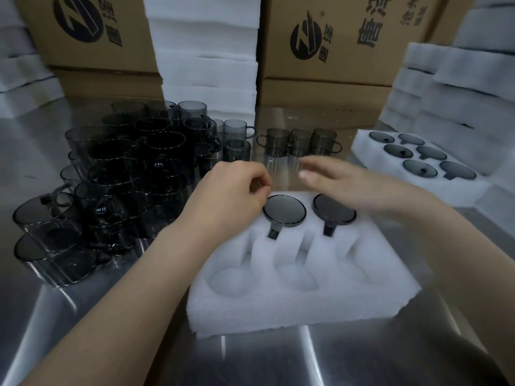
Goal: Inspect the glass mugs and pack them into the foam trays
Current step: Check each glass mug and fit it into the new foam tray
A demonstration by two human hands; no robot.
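A white foam tray (pixel 295 305) lies on the steel table in front of me. Two dark glass mugs sit upside down in its far pockets, one at the left (pixel 284 210) and one at the right (pixel 334 208); the other pockets are bare foam. My left hand (pixel 234 190) hovers at the left mug's far rim with fingers curled and nothing visibly held. My right hand (pixel 340 176), blurred, is above the tray's far edge with fingers stretched flat. Three loose mugs (pixel 299 142) stand in a row just beyond the hands.
A dense pile of smoky glass mugs (pixel 125 174) fills the table's left side. A filled foam tray (pixel 423 157) lies at the right. Stacks of foam trays (pixel 209 51) and cardboard boxes (pixel 334 45) line the back.
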